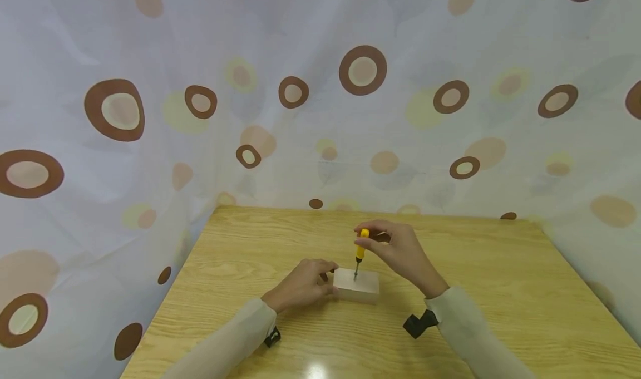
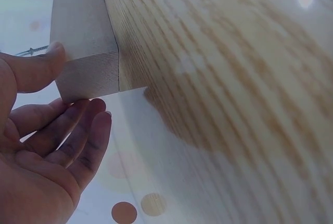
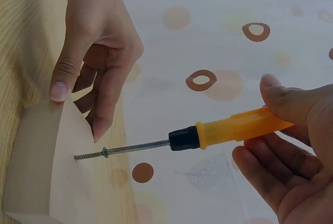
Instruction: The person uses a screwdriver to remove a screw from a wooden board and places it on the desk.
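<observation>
A pale wooden block [image 1: 356, 294] lies on the table, its left end held by my left hand [image 1: 304, 283]. In the left wrist view the thumb lies on one side of the block [image 2: 86, 23] and the fingers on another. My right hand [image 1: 400, 250] pinches the yellow handle of a screwdriver [image 3: 234, 129] between thumb and fingers, above the block. The screwdriver's metal shaft meets the head of a threaded screw [image 3: 89, 156], whose tip sits at the block's top face. Much of the thread shows outside the wood.
The wood-grain table [image 1: 240, 245] reaches back to a white curtain [image 1: 320, 123] with brown and yellow circles, which also hangs at both sides. Black straps with small mounts [image 1: 420, 323] sit at both wrists.
</observation>
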The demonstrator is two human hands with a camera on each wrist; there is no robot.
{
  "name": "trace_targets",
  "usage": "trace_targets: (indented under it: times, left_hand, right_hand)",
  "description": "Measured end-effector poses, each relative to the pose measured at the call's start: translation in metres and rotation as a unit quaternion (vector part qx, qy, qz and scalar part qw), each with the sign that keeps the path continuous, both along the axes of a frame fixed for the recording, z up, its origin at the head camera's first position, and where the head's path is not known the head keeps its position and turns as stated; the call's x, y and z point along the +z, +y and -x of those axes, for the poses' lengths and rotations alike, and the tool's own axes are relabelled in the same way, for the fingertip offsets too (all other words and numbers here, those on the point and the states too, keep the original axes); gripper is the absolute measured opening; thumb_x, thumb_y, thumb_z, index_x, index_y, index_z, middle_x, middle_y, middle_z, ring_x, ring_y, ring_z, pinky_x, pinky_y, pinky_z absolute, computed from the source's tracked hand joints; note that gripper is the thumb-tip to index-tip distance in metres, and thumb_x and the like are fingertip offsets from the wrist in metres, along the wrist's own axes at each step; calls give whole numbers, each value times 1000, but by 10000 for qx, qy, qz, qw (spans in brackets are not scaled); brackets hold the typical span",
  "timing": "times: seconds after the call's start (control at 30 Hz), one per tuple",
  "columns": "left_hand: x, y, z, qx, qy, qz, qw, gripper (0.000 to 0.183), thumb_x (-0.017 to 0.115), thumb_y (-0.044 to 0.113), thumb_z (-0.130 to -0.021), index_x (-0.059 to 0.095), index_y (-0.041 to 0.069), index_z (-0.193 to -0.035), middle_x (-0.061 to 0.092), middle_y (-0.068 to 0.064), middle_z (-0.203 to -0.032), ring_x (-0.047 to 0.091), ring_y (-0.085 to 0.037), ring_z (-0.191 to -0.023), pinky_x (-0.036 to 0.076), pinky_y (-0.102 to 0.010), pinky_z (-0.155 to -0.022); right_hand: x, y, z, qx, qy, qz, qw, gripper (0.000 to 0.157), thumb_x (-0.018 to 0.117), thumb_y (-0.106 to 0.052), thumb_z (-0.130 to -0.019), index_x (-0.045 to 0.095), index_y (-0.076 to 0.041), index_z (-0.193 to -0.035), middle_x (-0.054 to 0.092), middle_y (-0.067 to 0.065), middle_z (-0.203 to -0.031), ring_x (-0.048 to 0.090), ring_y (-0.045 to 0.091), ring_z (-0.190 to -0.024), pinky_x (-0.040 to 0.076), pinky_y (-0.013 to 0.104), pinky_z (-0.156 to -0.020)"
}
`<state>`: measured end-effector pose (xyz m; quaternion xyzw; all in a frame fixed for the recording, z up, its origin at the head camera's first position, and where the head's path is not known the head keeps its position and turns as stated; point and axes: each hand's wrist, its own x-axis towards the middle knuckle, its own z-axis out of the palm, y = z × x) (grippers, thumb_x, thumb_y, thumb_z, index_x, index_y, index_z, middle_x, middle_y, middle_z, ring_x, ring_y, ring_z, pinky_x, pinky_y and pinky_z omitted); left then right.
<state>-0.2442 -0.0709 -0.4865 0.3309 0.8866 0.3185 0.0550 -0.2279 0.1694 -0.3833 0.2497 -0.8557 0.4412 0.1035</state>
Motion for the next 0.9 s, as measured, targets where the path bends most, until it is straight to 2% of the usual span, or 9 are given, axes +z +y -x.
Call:
trace_targets:
  times: [0.13,0.23,0.37,0.5,0.6,0.77,0.83,0.9]
  left_hand:
    - [-3,0,1,-24,22,38,10000,49,70,32,-87,59,11,-130,61,2,-124,62,-8,-94,50,-19,-75]
    - [-4,0,1,-21,29,44,10000,49,70,32,-87,59,11,-130,61,2,-125,62,-8,-94,50,-19,-75]
    - [-2,0,0,0,-13,-5,10000,49,70,33,-88,58,11,-130,60,3,-125,61,-8,-95,50,-20,-76]
    - [0,-1,0,36,-34,-22,10000,50,70,33,-87,58,11,-130,60,3,-126,61,-9,-96,50,-20,-76]
    - [0,-1,0,31,-31,-15,10000,50,70,34,-87,58,11,-130,60,2,-125,62,-9,-95,50,-20,-75]
    - [0,-1,0,-35,-38,-35,10000,50,69,35,-88,58,11,-131,61,3,-124,61,-7,-94,50,-19,-74]
    - [0,-1,0,-54,-17,-34,10000,50,69,35,-88,58,11,-131,61,2,-123,62,-7,-94,50,-19,-74]
    - [0,-2,0,-64,8,-19,10000,51,69,35,-88,58,10,-131,61,2,-124,62,-7,-94,50,-19,-74]
  right_hand:
    - [-3,-3,-2,-418,-52,200,9989,26,73,-40,-82,68,-26,-102,68,-9,-90,65,7,-76,54,28,-67]
    - [-4,-3,-3,-478,-94,429,9979,25,75,-39,-80,68,-23,-98,69,-8,-88,66,9,-75,54,29,-66]
    - [-4,0,0,-61,-51,343,9994,18,72,-37,-83,69,-26,-97,69,-10,-91,65,9,-79,53,30,-69]
    - [-1,3,5,372,-30,115,9992,16,67,-35,-88,70,-28,-102,69,-8,-99,65,9,-83,54,30,-72]
    - [-1,2,4,96,33,3,9999,21,66,-37,-89,69,-29,-108,68,-6,-102,65,9,-83,54,29,-71]
    - [-4,-1,1,-799,204,5,9966,29,71,-40,-84,69,-24,-109,67,-9,-91,63,6,-77,54,26,-67]
    - [-4,-1,0,-887,266,71,9957,28,73,-36,-84,70,-21,-107,67,-9,-90,64,5,-75,54,26,-67]
    - [-3,-1,0,-743,360,65,9966,24,72,-30,-85,70,-20,-106,68,-9,-91,63,6,-77,54,26,-68]
